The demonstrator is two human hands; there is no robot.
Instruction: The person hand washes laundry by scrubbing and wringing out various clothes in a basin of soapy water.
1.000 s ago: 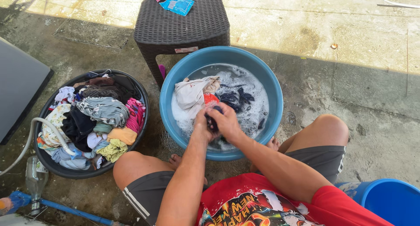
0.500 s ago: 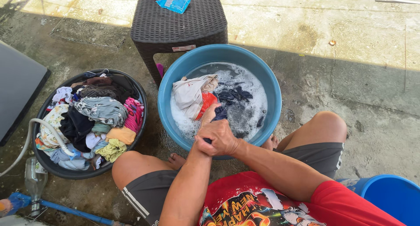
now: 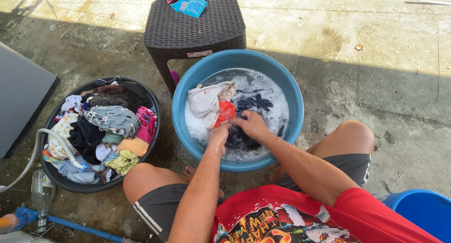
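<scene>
My left hand (image 3: 220,132) and right hand (image 3: 252,124) have dropped back into the blue basin (image 3: 291,90), both clamped on the dark garment (image 3: 238,138) in the suds; another scrubbing stroke. Beyond it, the stool (image 3: 195,29).

Floor (image 3: 376,83): bare concrete, wet and stained in shade, dry and sunlit along the far edge. Dark woven stool (image 3: 195,29) stands beyond the hands. Grey panel (image 3: 21,102) lies far left of them. Blue bucket (image 3: 420,212) sits at near right. Daylight, hard shadow line across the floor.
</scene>
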